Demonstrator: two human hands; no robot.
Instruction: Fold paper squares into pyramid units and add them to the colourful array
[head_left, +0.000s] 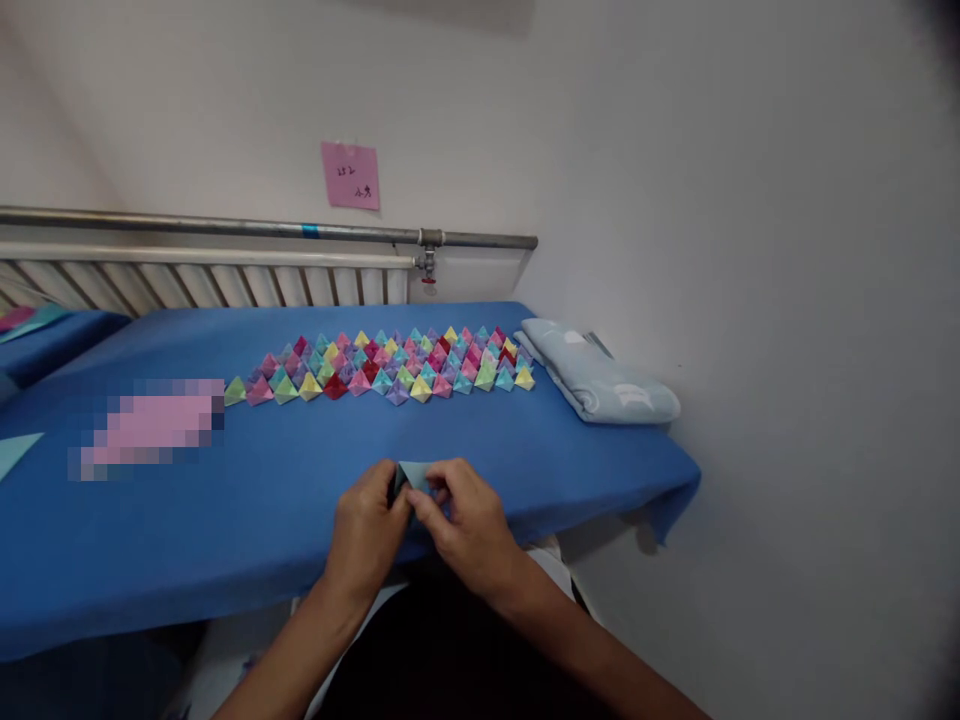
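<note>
A small piece of folded light-blue paper (415, 474) is held up between my two hands, just over the front edge of the blue-covered table (285, 500). My left hand (367, 520) grips its left side with the fingers curled. On the other side, my right hand (466, 515) pinches the paper between thumb and fingers. The lower part of the paper is hidden by my fingers. Beyond my hands lie rows of small folded paper boats (397, 392) in pink, yellow, green, blue, purple and red.
A folded light-blue blanket (607, 375) lies at the table's right end, against the wall. A pixelated pink patch (161, 420) and a pale-green paper corner (16, 452) are at the left. Behind stand a radiator (247, 280) and a pipe with a valve (429, 262).
</note>
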